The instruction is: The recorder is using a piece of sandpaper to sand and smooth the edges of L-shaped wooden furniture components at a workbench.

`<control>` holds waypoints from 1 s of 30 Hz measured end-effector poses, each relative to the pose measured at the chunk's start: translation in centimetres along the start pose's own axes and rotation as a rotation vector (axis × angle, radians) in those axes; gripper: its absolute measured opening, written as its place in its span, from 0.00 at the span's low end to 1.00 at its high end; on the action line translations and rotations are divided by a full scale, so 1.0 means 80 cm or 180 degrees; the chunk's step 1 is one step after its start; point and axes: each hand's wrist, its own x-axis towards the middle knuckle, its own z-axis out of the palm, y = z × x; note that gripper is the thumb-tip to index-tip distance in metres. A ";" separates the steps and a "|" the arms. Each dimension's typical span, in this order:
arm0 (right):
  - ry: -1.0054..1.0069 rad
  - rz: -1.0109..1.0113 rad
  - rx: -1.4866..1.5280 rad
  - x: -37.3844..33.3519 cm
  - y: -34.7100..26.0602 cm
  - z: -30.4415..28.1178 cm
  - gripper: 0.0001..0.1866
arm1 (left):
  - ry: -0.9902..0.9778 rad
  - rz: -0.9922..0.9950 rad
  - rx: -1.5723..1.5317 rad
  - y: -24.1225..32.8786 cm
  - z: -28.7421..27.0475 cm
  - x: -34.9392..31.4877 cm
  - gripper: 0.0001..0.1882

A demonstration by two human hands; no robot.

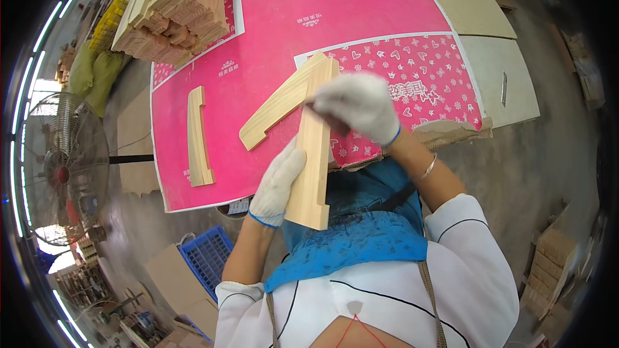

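Note:
A pale wooden board [311, 174] with a notch cut in one long edge is held at a slant before my apron. My left hand [279, 183], in a white knit glove, grips its left edge. My right hand [364, 103], gloved too and a little blurred, pinches a dark brown piece that looks like sandpaper [330, 119] against the upper part of the board. Behind the held board a second notched board [274, 106] lies on the pink-covered table [277, 19]. Farther left rests a third board [197, 138].
A tall stack of similar boards [177, 16] stands at the table's far left. A standing fan [63, 167] is on the left, with a blue plastic crate [206, 258] on the floor below. A knife-like tool [504, 89] lies on the pale panel at right.

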 end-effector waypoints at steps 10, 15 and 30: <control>0.0176 0.0040 -0.0916 -0.014 -0.017 -0.003 0.08 | 0.0005 0.0073 0.0257 0.015 -0.001 0.005 0.32; 0.0982 0.1414 -0.0263 -0.012 0.000 -0.026 0.08 | 0.0261 0.0404 0.0970 0.024 -0.013 0.017 0.33; 0.0926 0.2571 0.0086 0.043 0.090 -0.015 0.18 | 0.1510 0.1737 0.5074 0.030 -0.041 0.098 0.41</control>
